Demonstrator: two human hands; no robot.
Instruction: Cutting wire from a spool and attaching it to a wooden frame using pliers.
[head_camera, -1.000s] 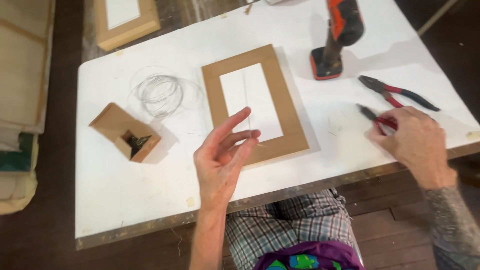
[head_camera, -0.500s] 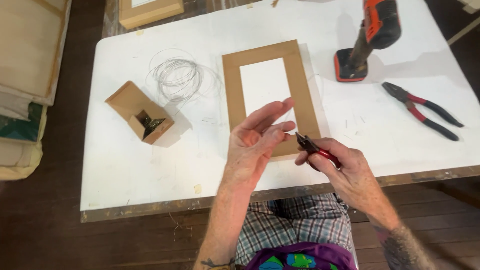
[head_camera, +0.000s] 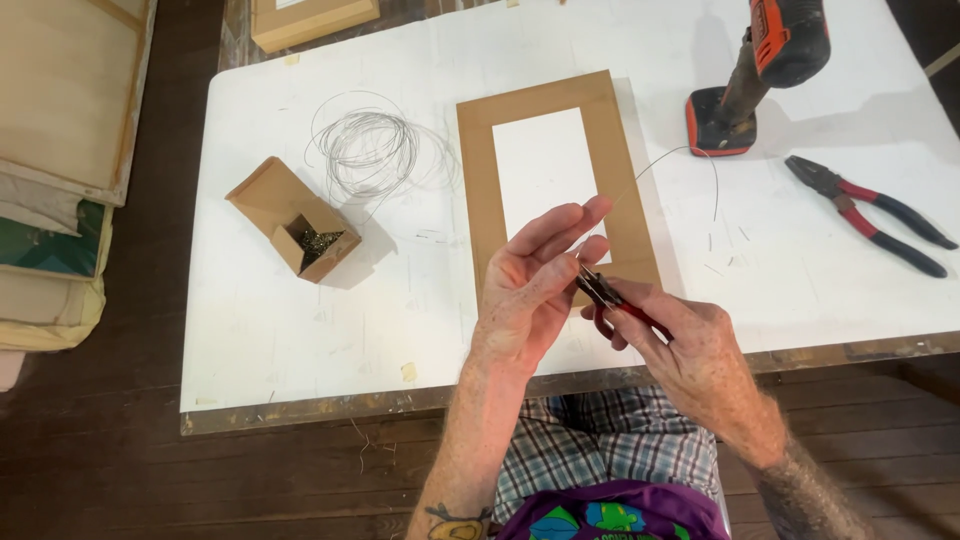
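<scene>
Holding a thin wire (head_camera: 668, 160) pinched at the fingertips, the left hand (head_camera: 535, 285) sits palm-up over the near edge of the white worktop (head_camera: 300, 330), fingers only half curled, not a fist. Right hand (head_camera: 690, 355) is closed round the red grips of small pliers (head_camera: 605, 293), nose pointing up-left toward the left fingertips; nose and fingertips look touching or just about, can't tell if the pliers actually bite the wire.

Key relation: wire runs away from both hands, up & to the right, arching over the worktop and dropping its free end near the drill's (head_camera: 770, 70) base. Long axis is roughly diagonal, near end at the left fingertips, far end well apart from either hand. Left hand has it; right hand is just beside, w/ the tool between.

Round about: brown frame (head_camera: 478, 170) w/ white centre lies flat right behind the hands, wire coil (head_camera: 365, 150) left of it, small open cardboard box (head_camera: 290, 220) w/ small metal bits inside further left. Bigger red-handled pliers (head_camera: 870, 212) lie at far right, untouched. Few short wire offcuts sit on the worktop between frame & those pliers.
</scene>
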